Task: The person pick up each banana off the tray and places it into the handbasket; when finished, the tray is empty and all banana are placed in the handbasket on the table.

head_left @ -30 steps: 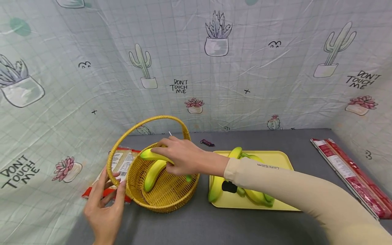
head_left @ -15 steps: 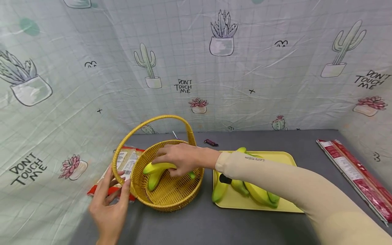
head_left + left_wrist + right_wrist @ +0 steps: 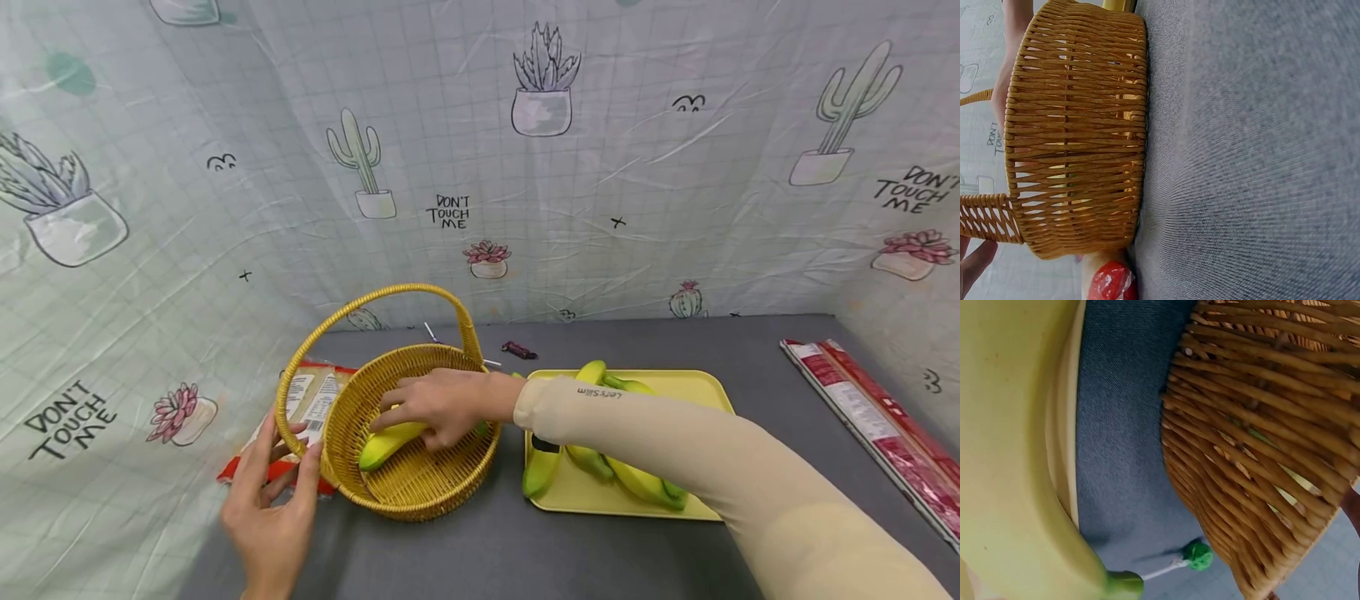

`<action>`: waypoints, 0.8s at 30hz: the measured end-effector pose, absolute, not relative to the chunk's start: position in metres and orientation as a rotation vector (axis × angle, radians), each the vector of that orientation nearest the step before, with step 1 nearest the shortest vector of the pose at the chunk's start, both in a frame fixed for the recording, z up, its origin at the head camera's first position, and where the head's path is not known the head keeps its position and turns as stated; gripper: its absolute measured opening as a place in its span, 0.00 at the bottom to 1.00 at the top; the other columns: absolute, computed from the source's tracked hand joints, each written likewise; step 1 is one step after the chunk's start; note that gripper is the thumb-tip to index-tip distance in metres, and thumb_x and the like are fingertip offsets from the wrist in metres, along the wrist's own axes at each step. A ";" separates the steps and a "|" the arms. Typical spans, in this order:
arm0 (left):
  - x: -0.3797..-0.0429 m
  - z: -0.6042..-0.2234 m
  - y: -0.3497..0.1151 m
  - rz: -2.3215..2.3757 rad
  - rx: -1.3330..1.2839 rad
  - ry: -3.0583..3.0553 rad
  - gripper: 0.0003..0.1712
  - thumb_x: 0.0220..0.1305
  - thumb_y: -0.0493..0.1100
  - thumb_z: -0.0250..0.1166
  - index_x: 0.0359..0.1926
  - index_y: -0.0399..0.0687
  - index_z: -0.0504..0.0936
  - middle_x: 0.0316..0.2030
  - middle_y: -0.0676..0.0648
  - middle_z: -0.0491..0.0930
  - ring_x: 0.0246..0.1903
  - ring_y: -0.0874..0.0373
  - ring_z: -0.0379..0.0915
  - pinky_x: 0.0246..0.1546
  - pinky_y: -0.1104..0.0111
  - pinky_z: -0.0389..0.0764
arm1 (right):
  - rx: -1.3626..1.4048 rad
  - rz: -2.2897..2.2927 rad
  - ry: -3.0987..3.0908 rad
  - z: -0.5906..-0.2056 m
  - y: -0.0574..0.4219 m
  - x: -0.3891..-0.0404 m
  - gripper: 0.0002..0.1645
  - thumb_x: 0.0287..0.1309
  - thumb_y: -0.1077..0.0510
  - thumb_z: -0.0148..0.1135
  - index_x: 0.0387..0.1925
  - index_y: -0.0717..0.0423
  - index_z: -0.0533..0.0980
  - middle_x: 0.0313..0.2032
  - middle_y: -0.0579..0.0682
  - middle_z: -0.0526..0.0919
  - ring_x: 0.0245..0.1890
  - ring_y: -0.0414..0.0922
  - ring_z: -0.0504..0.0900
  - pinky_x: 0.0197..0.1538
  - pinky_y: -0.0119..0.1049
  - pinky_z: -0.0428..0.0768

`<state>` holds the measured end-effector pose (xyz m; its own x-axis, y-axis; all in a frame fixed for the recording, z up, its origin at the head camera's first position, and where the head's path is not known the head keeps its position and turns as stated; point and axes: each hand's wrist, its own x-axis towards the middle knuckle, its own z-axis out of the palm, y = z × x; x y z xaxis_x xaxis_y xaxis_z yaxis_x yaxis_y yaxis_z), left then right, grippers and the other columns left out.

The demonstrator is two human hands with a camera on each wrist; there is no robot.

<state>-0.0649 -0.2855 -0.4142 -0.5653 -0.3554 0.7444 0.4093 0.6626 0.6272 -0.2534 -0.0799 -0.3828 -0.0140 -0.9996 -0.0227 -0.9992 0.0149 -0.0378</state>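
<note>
Cactus-print cloth [image 3: 570,192] stands behind a grey worktop [image 3: 525,558] in the head view. A banana [image 3: 392,447] is inside the wicker basket [image 3: 412,507], its long axis slanting: green tip toward the near left, other end hidden beneath the right hand [image 3: 438,408], which grips it from above. The left hand [image 3: 272,512] pinches the foot of the handle [image 3: 412,287]. More bananas [image 3: 542,477] lie on a yellow tray [image 3: 693,387].

From the left wrist, fingertips [image 3: 977,262] touch the handle's foot beside the woven wall.

From the right wrist, a tray banana [image 3: 1004,456] runs top to bottom, its stem end pointing toward a green lollipop [image 3: 1197,556].
</note>
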 end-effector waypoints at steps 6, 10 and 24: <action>-0.064 -0.411 -0.283 -1.007 -0.032 -1.958 0.47 0.56 0.21 0.75 0.75 0.52 0.75 0.52 0.38 0.83 0.47 0.62 0.81 0.39 0.80 0.82 | -2.177 -0.003 2.254 -0.374 -0.073 -0.254 0.42 0.66 0.52 0.68 0.80 0.39 0.67 0.70 0.46 0.71 0.61 0.43 0.71 0.45 0.34 0.78; -0.061 -0.410 -0.284 -0.990 0.026 -2.011 0.47 0.60 0.25 0.75 0.77 0.59 0.73 0.54 0.40 0.82 0.48 0.64 0.81 0.40 0.81 0.82 | -2.196 -0.050 2.270 -0.366 -0.063 -0.249 0.42 0.66 0.52 0.67 0.79 0.40 0.68 0.70 0.47 0.71 0.61 0.44 0.71 0.47 0.36 0.77; -0.059 -0.410 -0.285 -0.990 0.044 -2.007 0.46 0.61 0.25 0.75 0.76 0.58 0.73 0.54 0.38 0.83 0.48 0.66 0.81 0.40 0.81 0.82 | -2.337 -0.188 2.330 -0.336 -0.014 -0.216 0.34 0.70 0.52 0.61 0.76 0.44 0.71 0.68 0.49 0.73 0.59 0.47 0.73 0.50 0.38 0.78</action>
